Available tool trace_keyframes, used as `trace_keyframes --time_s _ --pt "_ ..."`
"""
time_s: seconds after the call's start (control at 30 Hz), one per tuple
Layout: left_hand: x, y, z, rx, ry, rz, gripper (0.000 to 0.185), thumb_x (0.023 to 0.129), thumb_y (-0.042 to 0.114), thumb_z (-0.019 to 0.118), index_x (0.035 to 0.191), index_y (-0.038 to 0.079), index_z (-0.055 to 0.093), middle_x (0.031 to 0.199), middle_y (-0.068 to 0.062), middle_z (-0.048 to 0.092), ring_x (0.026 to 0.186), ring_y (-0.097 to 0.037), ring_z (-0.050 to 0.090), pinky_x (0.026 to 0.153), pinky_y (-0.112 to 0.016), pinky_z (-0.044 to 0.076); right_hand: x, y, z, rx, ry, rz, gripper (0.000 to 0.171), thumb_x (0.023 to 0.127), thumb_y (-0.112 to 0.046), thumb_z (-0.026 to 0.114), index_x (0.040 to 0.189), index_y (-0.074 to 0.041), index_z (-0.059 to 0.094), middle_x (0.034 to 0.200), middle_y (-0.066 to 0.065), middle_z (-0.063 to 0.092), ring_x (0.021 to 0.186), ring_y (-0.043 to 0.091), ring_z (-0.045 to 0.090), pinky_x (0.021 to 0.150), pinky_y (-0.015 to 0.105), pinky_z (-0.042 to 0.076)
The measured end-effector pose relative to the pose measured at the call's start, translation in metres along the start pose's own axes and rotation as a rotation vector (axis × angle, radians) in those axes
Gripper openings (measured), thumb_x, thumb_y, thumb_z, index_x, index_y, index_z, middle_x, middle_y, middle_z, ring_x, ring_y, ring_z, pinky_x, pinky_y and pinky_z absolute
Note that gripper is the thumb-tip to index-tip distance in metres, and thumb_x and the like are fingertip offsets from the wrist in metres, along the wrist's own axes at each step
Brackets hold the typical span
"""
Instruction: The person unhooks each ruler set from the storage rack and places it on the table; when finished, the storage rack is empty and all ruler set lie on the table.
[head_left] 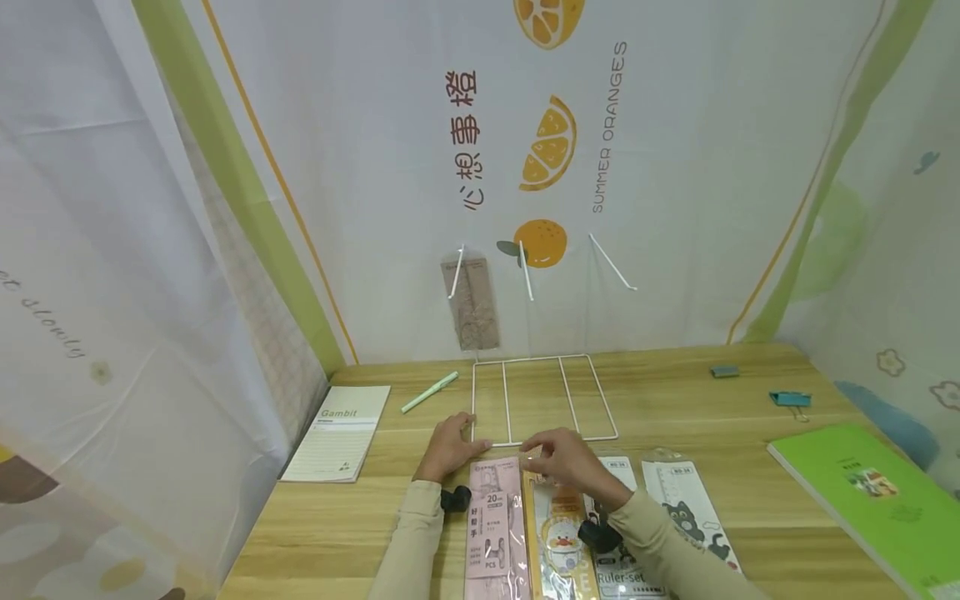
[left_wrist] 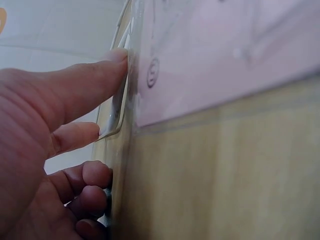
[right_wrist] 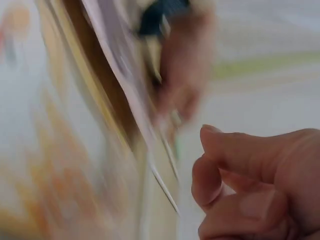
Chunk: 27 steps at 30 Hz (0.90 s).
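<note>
My left hand (head_left: 447, 450) is at the near left corner of a white wire frame (head_left: 504, 400) lying on the table. In the left wrist view, its thumb and index finger touch the wire, fairly straight and apart. My right hand (head_left: 572, 460) hovers over the top of an orange ruler-set packet (head_left: 562, 542); its fingers are loosely bent and nothing shows between them. A pink ruler packet (head_left: 495, 525) lies beside the orange one. Further right are a Ruler-set packet (head_left: 617, 475), partly hidden by my right arm, and a black-cat ruler packet (head_left: 686, 500).
Three white hooks (head_left: 527, 271) project before the back cloth; a pinkish packet (head_left: 474, 308) hangs at the left one. A notepad (head_left: 337, 437) and green pen (head_left: 430, 392) lie left. Rightward are a grey clip (head_left: 724, 372), teal clip (head_left: 791, 399) and green notebook (head_left: 862, 492).
</note>
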<state>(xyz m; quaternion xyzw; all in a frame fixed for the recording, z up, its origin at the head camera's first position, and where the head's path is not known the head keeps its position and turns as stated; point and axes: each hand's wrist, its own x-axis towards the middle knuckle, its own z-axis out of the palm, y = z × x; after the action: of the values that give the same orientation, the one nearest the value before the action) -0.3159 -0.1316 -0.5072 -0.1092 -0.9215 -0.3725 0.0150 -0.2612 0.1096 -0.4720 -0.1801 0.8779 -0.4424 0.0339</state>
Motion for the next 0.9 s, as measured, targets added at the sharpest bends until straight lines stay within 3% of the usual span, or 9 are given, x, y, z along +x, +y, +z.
trace_keyframes --time_s 0.07,0.2,0.33,0.6,0.73,0.9 --pt "0.000 0.001 -0.001 0.002 -0.001 0.005 0.056 0.084 0.024 0.082 0.127 -0.005 0.061 0.125 -0.026 0.062 0.114 -0.041 0.058 0.095 -0.054 0.047 0.002 0.007 -0.022 -0.062 0.080 0.006 0.024 0.088 -0.014 0.077 0.109 -0.002 0.075 0.067 -0.002 0.056 0.057 0.011 0.047 0.049 0.024 0.036" --pt "0.000 0.002 -0.003 0.006 -0.001 0.019 0.056 0.085 0.024 0.081 0.128 -0.005 0.061 0.129 -0.027 0.061 0.119 -0.045 0.056 0.099 -0.056 0.045 0.001 0.031 -0.065 -0.294 0.221 0.009 0.026 0.087 -0.015 0.077 0.109 -0.001 0.074 0.069 -0.001 0.060 0.059 0.012 0.049 0.051 0.028 0.039" --pt "-0.002 0.004 -0.006 0.001 -0.010 0.005 0.056 0.085 0.025 0.081 0.128 -0.005 0.060 0.131 -0.027 0.060 0.122 -0.046 0.055 0.100 -0.057 0.044 -0.006 0.059 -0.091 -0.429 0.226 0.045 0.032 0.088 -0.019 0.077 0.113 0.001 0.073 0.078 0.003 0.066 0.063 0.013 0.055 0.053 0.032 0.042" --pt "-0.001 0.004 -0.006 0.006 -0.027 -0.009 0.056 0.086 0.024 0.081 0.128 -0.006 0.059 0.131 -0.027 0.061 0.122 -0.044 0.055 0.099 -0.055 0.045 -0.009 0.098 -0.101 -0.268 0.078 0.087 0.047 0.088 -0.023 0.077 0.124 0.005 0.067 0.096 0.014 0.068 0.072 0.017 0.054 0.061 0.033 0.045" --pt "-0.002 0.003 -0.005 0.000 -0.028 -0.012 0.056 0.085 0.024 0.081 0.128 -0.006 0.060 0.130 -0.027 0.061 0.120 -0.044 0.056 0.098 -0.056 0.046 -0.008 0.105 -0.098 -0.191 0.047 0.101 0.053 0.088 -0.025 0.078 0.129 0.006 0.064 0.082 0.007 0.061 0.065 0.016 0.050 0.057 0.031 0.043" --pt "-0.002 0.004 -0.004 -0.002 -0.034 -0.012 0.057 0.085 0.024 0.082 0.128 -0.006 0.059 0.130 -0.027 0.061 0.119 -0.044 0.056 0.097 -0.055 0.046 -0.008 0.107 -0.096 -0.184 0.060 0.100 0.053 0.088 -0.025 0.078 0.130 0.005 0.064 0.071 0.001 0.053 0.058 0.013 0.046 0.052 0.028 0.039"
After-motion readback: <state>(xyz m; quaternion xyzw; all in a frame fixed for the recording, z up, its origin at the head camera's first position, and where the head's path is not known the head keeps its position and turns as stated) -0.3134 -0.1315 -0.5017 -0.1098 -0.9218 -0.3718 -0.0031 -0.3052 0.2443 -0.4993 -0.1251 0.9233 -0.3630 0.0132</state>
